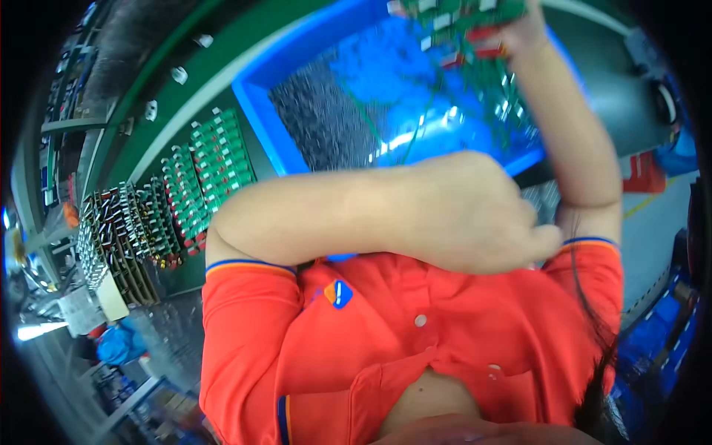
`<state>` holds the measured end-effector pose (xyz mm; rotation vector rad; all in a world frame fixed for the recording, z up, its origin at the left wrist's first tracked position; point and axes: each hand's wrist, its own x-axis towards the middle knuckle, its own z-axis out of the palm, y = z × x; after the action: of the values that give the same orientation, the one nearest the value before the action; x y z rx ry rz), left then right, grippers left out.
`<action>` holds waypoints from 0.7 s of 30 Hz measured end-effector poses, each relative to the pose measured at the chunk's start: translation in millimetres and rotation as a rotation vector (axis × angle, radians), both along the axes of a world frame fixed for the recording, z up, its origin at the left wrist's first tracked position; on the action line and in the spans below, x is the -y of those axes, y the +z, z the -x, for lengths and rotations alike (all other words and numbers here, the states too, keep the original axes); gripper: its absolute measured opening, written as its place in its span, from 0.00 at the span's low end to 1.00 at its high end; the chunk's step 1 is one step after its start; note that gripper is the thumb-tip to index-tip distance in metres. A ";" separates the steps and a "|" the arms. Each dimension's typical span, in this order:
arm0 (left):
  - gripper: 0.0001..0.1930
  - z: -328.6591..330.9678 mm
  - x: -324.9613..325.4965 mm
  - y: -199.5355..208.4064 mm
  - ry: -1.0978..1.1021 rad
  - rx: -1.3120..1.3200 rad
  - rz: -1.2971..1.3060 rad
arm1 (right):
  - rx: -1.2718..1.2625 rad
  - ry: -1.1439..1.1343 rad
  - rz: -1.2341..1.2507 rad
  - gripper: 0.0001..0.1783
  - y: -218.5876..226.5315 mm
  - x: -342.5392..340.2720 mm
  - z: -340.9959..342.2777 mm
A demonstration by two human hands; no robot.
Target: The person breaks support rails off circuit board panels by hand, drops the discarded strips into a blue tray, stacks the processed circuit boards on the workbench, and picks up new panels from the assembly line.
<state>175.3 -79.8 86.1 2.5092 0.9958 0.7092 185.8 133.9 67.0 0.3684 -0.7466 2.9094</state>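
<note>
Bright glare streaked the blue tray (265,127), and a white light (41,331) flared at far left. Motion blur smeared the left hand (478,215) and the upper green circuit boards (475,18); fisheye distortion curved straight edges toward black corners.

Green circuit board (475,18) | white parts | blurred | above blue bin (261,122)

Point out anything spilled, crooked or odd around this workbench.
Nothing looks clearly spilled or damaged. Some thin green strips lie haphazardly in the blue plastic bin, untidy compared with the neat rows of green circuit boards at left; motion blur hides finer faults.
</note>
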 end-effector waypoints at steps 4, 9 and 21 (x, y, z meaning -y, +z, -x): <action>0.13 -4.8 -16.2 -17.8 0.044 0.029 -0.087 | 0.177 -0.272 -0.189 0.45 -11.8 -0.5 1.1; 0.13 -8.9 17.5 3.3 -0.026 -0.129 -0.113 | 0.228 -0.336 -0.286 0.44 -10.9 -11.8 5.9; 0.06 115.2 111.3 -39.5 0.954 0.827 -0.022 | 0.088 -0.102 -0.297 0.44 24.0 105.9 32.1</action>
<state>60.1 -191.1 46.6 1.3256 1.7419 1.7909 153.7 28.0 90.9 0.2221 -1.1795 2.7363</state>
